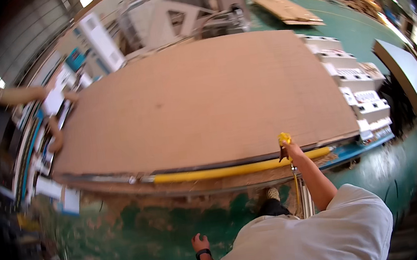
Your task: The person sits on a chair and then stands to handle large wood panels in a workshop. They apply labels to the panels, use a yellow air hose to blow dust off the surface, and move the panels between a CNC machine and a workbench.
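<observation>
My right hand (290,150) is stretched out over the front edge of a large brown board (200,100), its fingers closed round a small yellow tool (284,139) that looks like an air blow gun. A thin yellow hose (296,186) hangs down below that hand. Under the hand, a thick yellow tube (218,171) runs along the board's near edge. My left hand (200,243), with a black band at the wrist, hangs low over the green floor, away from the board. Its fingers are loosely bent and a little apart, with nothing seen in them.
White machine blocks (362,96) line the board's right end. Another person's arm (19,94) reaches to the left end, beside a white cabinet (101,42). A grey panel (406,73) leans at the right. Stacked boards (287,10) lie farther back. Dust covers the green floor (143,233).
</observation>
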`<action>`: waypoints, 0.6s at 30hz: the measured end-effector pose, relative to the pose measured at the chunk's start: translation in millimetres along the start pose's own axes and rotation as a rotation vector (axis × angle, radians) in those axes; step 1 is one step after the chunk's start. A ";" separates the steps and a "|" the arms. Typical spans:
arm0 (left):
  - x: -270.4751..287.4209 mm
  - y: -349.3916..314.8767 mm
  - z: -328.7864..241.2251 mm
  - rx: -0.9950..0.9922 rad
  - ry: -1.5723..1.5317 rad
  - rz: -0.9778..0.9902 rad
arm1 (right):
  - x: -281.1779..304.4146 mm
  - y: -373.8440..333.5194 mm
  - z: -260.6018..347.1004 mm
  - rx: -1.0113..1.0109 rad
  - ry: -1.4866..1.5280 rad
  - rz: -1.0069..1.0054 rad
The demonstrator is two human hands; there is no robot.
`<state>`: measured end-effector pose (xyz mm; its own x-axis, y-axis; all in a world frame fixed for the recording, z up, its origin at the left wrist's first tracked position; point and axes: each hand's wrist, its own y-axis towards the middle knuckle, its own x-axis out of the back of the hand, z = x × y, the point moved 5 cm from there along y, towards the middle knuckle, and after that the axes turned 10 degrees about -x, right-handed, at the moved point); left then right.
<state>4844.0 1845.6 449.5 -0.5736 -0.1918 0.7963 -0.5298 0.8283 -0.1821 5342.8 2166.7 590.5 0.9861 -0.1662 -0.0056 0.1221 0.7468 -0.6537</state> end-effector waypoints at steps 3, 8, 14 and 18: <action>45.8 -26.3 93.2 0.227 -0.047 -0.060 | -138.0 -30.7 -21.8 0.122 -0.384 0.325; 71.8 -30.9 200.4 0.275 -0.044 -0.150 | -254.1 -17.7 -21.9 0.008 -0.184 0.156; 100.9 -5.2 274.8 0.336 -0.262 -0.033 | -349.8 58.5 2.1 0.109 0.043 0.228; 121.7 -46.4 379.5 0.507 -0.015 0.375 | -482.2 95.1 -15.2 0.046 -0.017 0.178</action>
<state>4561.7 1584.1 336.0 -0.7846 0.0530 0.6178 -0.5189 0.4892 -0.7010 4877.2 2308.1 519.5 0.9943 -0.0186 -0.1051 -0.0495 0.7921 -0.6083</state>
